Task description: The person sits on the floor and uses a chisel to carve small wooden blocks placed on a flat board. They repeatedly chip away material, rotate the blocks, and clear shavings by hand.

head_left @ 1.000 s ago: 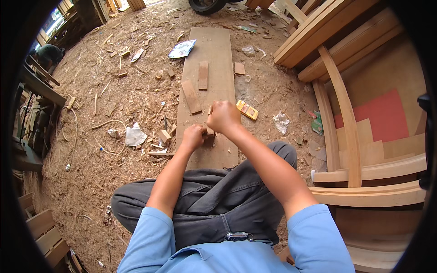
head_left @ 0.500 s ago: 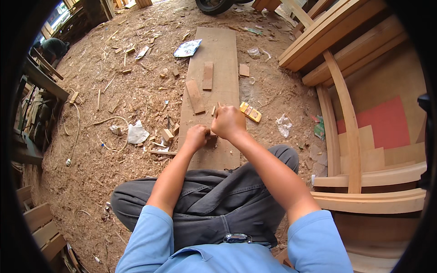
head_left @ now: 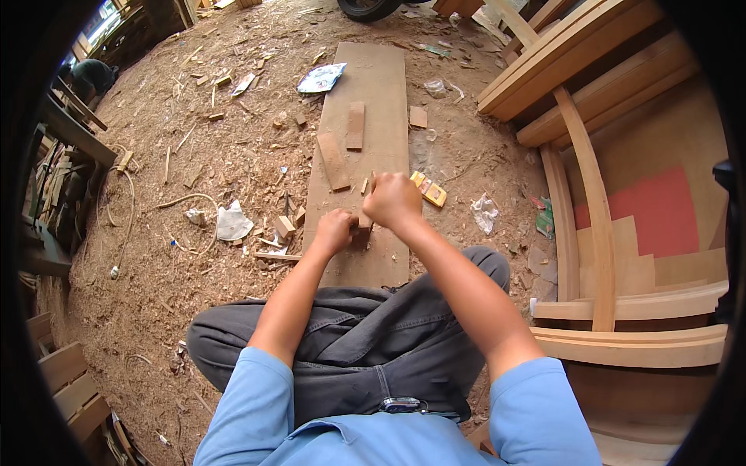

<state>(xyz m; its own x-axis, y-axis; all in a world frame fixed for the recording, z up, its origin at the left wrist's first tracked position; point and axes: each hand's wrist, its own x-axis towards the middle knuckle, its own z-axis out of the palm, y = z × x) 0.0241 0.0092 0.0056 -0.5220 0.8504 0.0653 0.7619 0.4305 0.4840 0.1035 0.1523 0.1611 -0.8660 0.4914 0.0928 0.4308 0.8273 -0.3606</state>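
My left hand (head_left: 337,231) is closed on a small wooden block (head_left: 364,223) on a long plank (head_left: 377,78) in front of my crossed legs. Just right of it and a little farther off, my right hand (head_left: 394,199) makes a fist around something slim. A thin end sticks up by the thumb, and a narrow dark shaft shows below the fist beside the block. The fingers hide what kind of tool it is. Beyond my hands lie two flat wood pieces, one slanted (head_left: 333,161) and one straight (head_left: 355,126), with a small offcut (head_left: 364,186) nearer.
A yellow packet (head_left: 428,189) lies right of the plank; a white-blue pouch (head_left: 321,78) overlaps its far left edge. Wood shavings (head_left: 179,256) and offcuts cover the ground. Timber frames (head_left: 587,179) stand at right. A cable (head_left: 132,210) loops at left, and a tyre (head_left: 368,9) shows far ahead.
My right fist has shifted slightly up and away from my left hand, so more of the block and narrow shaft shows. The left hand keeps almost the same place.
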